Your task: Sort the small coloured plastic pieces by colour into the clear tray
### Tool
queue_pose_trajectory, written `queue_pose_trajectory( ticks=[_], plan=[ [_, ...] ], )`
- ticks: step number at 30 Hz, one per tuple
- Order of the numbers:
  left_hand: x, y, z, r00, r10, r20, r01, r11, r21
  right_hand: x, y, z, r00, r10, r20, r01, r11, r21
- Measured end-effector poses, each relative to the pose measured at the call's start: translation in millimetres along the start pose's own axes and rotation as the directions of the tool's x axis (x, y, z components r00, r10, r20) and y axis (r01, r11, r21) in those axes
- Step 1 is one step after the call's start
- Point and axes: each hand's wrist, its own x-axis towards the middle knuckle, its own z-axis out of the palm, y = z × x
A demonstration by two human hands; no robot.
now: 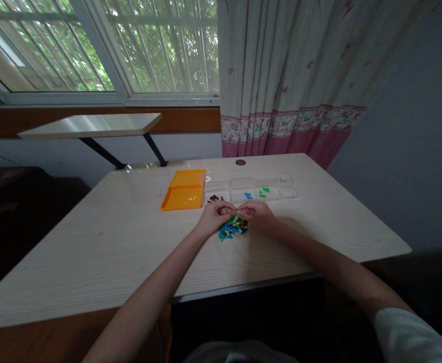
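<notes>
My left hand (216,217) and my right hand (259,214) meet fingertip to fingertip, both in a pinch. What lies between the fingers is too small to make out. Just below them on the table is a pile of small blue, green, brown and yellowish pieces (231,232). Behind the hands lies a clear compartment tray (238,194). Its front compartments hold brown pieces (215,198), blue pieces (248,195), green pieces (265,191) and a tiny yellow piece (286,190). Left of it, an orange case (183,187) lies open, with a few white pieces (192,197) inside.
The pale wooden table (130,252) has a round dark cable hole (240,162) near its back edge. A raised shelf (96,125) on black legs stands at the back left. Beyond are a barred window (160,50) and a patterned curtain (281,75).
</notes>
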Motion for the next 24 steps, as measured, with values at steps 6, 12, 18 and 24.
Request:
queue_pose_trajectory(
  ticks=[6,12,18,24],
  plan=[
    [-1.0,2.0,1.0,1.0,0.024,-0.01,-0.024,0.999,0.033,-0.2,1.8,2.3,0.999,-0.017,-0.05,0.018,1.0,0.016],
    [-1.5,1.1,-0.9,0.999,0.041,0.004,-0.041,0.998,0.039,0.0,-1.3,-1.2,0.998,-0.041,-0.047,0.042,0.998,0.036],
    [-2.1,6.2,-1.7,0.995,0.094,0.034,-0.097,0.991,0.092,0.2,-0.3,-0.9,0.997,-0.066,-0.051,0.069,0.996,0.062],
    [-1.4,3.6,-0.9,0.996,0.089,0.023,-0.091,0.992,0.092,-0.3,3.5,-0.9,0.993,-0.095,-0.065,0.099,0.993,0.059]
  ],
)
